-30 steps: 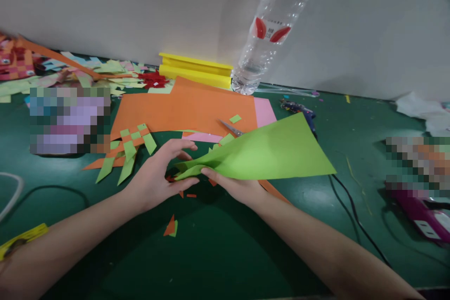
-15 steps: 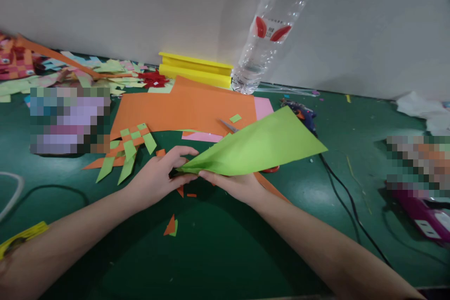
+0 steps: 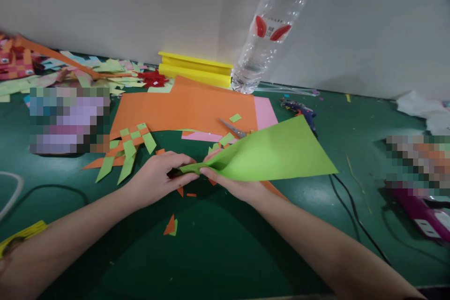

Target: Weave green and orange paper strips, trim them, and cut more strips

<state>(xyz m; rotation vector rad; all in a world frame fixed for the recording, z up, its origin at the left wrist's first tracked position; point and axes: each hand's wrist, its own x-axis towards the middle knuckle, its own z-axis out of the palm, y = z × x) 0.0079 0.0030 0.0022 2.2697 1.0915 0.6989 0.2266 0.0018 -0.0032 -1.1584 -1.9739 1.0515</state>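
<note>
A person's two bare hands meet above a dark green table point(image 3: 176, 262), working a sheet of bright green paper point(image 3: 281, 150) between them. The sheet is gathered into a narrow fold at its left end and spreads wide and flat toward the right, its broad part lying over the right wrist. The right hand point(image 3: 237, 185) is closed on the gathered part, thumb on the near side and fingertips just showing on the far side. The left hand point(image 3: 158, 176) curls around the narrow end, thumb and fingers only slightly parted with the folded tip between them; whether their pads actually press on it I cannot tell. Just behind the sheet, scissors point(image 3: 234, 129) point their blades to the upper left, the rest hidden under the paper, near a large orange sheet point(image 3: 158, 110). Left of that, beside the left hand, lies a woven orange-and-green paper piece point(image 3: 130, 143) with loose strip ends. A clear bottle point(image 3: 263, 51) stands at the back, next to a folded yellow piece point(image 3: 195, 72). Small orange scraps point(image 3: 169, 226) lie below the hands.
</note>
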